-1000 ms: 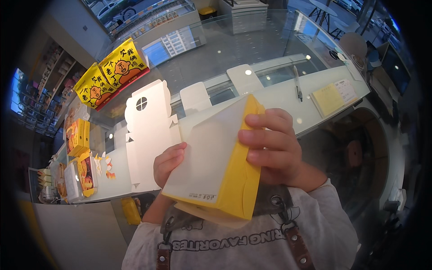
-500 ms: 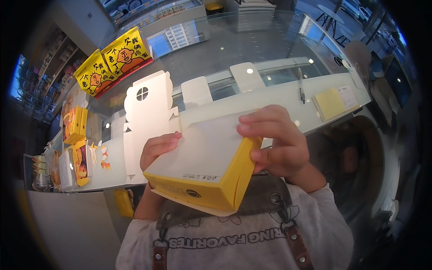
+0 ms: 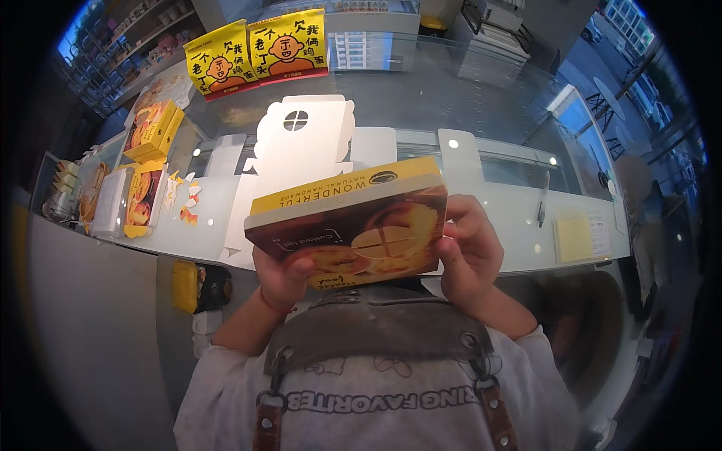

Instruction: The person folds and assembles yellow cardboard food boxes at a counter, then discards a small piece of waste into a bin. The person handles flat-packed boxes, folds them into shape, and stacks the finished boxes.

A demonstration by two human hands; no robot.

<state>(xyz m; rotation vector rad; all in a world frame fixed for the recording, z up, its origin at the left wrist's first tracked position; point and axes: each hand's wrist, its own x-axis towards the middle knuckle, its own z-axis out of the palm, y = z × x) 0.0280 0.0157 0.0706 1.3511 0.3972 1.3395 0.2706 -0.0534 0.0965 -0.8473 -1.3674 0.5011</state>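
A folded carton (image 3: pixel 342 237) is held in front of my apron, above the counter's near edge. Its broad face carries a dark red and orange picture of round pastries and a round cut-out divided in four; one long side is yellow. My left hand (image 3: pixel 282 276) grips the left end, thumb on the printed face and other fingers hidden beneath. On the right end, my right hand (image 3: pixel 472 244) closes with thumb and bent fingers at the edge. Behind the carton an unfolded white carton blank (image 3: pixel 293 150) lies flat on the glass counter (image 3: pixel 511 203).
Two yellow bags (image 3: pixel 286 49) with cartoon faces stand at the far left. Nearer, a small yellow carton (image 3: pixel 150 129) sits beside other printed packaging (image 3: pixel 143 197) and paper scraps (image 3: pixel 188 199). To the right lie a pen (image 3: pixel 543 199) and a yellow notepad (image 3: pixel 574 239).
The carton has been turned over: its plain pale face showed before, and the printed face with the cut-out shows now. Both hands have shifted their hold, and the view has swung.
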